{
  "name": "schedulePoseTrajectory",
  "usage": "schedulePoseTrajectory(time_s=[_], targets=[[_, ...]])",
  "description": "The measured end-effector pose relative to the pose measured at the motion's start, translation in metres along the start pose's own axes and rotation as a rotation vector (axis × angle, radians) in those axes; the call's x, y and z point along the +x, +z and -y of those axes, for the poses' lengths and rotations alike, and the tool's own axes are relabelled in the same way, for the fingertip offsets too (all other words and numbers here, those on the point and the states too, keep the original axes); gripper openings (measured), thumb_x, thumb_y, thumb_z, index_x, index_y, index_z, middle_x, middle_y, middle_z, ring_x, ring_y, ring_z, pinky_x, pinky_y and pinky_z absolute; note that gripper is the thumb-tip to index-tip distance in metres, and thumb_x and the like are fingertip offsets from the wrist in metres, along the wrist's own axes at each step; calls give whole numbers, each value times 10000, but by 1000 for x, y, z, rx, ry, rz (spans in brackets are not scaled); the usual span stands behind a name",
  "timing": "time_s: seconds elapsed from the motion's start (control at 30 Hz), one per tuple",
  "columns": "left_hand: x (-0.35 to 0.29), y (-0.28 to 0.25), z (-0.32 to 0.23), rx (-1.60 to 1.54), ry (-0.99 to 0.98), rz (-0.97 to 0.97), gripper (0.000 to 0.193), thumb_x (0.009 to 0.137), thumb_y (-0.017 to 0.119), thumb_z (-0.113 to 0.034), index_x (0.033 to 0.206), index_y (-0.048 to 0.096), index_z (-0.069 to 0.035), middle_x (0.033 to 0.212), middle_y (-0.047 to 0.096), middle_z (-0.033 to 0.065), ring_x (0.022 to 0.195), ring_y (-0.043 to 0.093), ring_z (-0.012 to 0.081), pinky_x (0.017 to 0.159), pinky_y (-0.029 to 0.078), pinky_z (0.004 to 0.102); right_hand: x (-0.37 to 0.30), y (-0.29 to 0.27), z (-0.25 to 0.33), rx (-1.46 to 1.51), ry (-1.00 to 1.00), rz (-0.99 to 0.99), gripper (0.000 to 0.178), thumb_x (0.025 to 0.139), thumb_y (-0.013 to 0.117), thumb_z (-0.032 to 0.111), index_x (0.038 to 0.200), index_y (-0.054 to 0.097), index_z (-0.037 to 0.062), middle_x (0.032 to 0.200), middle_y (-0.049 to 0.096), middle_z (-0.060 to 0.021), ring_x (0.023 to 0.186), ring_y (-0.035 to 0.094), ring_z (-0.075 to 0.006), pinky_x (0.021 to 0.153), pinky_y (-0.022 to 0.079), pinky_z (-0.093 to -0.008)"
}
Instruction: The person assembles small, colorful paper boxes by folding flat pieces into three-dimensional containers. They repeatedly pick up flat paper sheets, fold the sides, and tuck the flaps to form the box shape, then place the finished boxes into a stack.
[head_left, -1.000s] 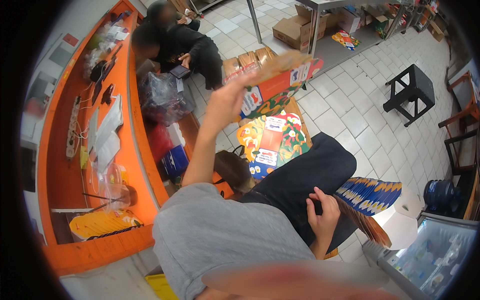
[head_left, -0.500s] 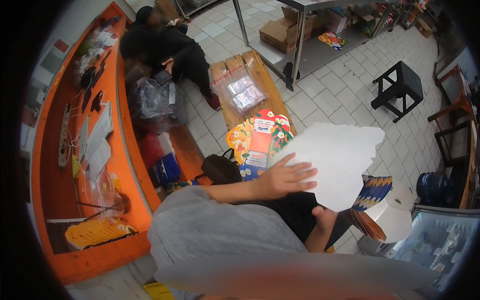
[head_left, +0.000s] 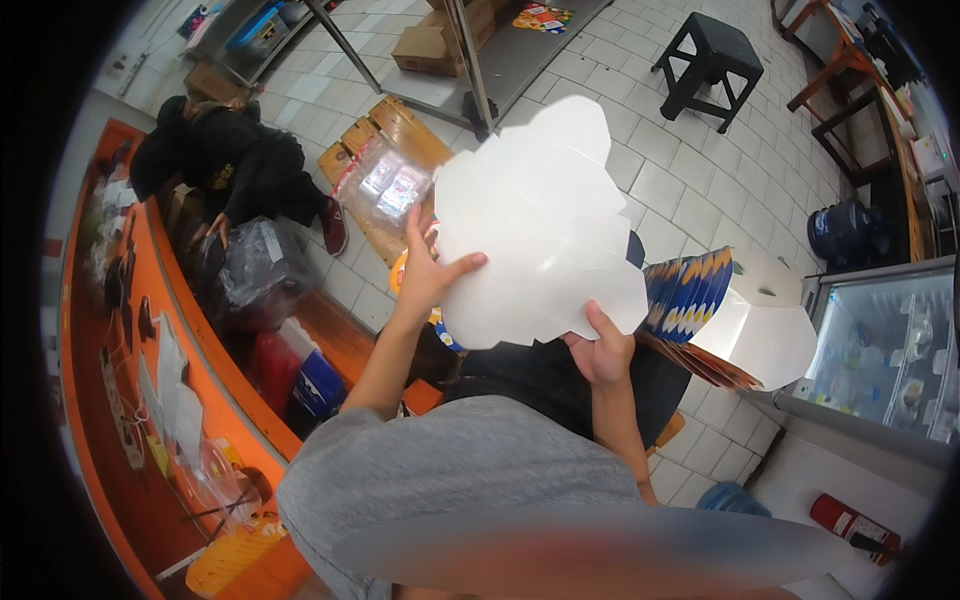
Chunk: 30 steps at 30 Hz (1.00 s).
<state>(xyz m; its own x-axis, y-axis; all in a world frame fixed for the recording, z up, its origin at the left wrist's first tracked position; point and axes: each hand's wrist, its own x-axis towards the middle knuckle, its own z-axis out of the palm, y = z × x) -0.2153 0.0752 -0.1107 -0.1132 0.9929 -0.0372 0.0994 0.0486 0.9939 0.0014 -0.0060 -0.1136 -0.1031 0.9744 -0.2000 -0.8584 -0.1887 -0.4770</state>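
Note:
In front of my lap I hold a flat white carton blank (head_left: 540, 230) with scalloped edges, its plain side facing up. My left hand (head_left: 432, 268) grips its left edge, thumb on top and fingers stretched along the rim. At its lower right edge my right hand (head_left: 602, 345) has the thumb on top, the other fingers tucked mostly underneath. Right of the blank stands a fanned stack of blue-patterned folded cartons (head_left: 688, 295), with an opened white carton (head_left: 768, 325) against it. Behind the sheet, printed yellow pieces are mostly hidden.
A wooden bench (head_left: 405, 125) holds a clear bag of small packs (head_left: 392, 185). An orange counter (head_left: 215, 340) runs along the left, where a person in black (head_left: 235, 165) bends over a plastic-wrapped bundle (head_left: 262, 265). A black stool (head_left: 712, 65) and a glass-topped freezer (head_left: 880, 350) are on the right.
My left hand has gone from lying across the white blank to gripping its left edge. The blank now faces up more fully. My view has shifted, and the person's hand has moved onto the bundle.

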Motion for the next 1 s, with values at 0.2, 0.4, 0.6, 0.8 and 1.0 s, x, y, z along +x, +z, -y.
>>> schedulePoseTrajectory(time_s=[0.2,0.4,0.6,0.8,1.0], targets=[[3,-18,-13,-361,1,71,889,720,733,-2,1400,160,13,1270,443,203,1150,490,264,941,439,369,1,-14,0,-6,13,-11,425,919,490,96,1319,354,49,1254,485,-130,1153,504,-297,912,463,-486],[4,-21,-22,-260,241,-38,777,740,688,35,1364,227,-6,1243,468,174,1136,501,239,944,433,330,5,-20,-13,-175,-86,-81,546,937,457,291,1380,267,34,1316,451,-150,1176,493,-321,932,450,-493],[15,-36,-19,-382,126,-176,609,798,613,38,1309,285,-18,1237,473,161,1129,503,234,936,442,338,8,-10,1,54,-294,454,724,941,438,285,1457,-52,146,1349,399,-256,1169,487,-381,963,400,-510],[-10,5,1,-704,-196,-281,535,825,572,37,1297,323,-10,1226,497,146,1116,523,249,945,452,373,16,3,-12,-1709,-789,149,285,758,595,-35,1030,645,31,1217,520,-196,1047,519,-283,903,421,-350],[-21,17,16,-911,-351,-196,453,856,530,1,1282,378,27,1198,514,145,1089,543,266,940,457,384,28,-11,-23,-1485,-850,-151,391,718,504,-120,1045,647,40,1055,506,-144,996,523,-305,865,427,-349]])
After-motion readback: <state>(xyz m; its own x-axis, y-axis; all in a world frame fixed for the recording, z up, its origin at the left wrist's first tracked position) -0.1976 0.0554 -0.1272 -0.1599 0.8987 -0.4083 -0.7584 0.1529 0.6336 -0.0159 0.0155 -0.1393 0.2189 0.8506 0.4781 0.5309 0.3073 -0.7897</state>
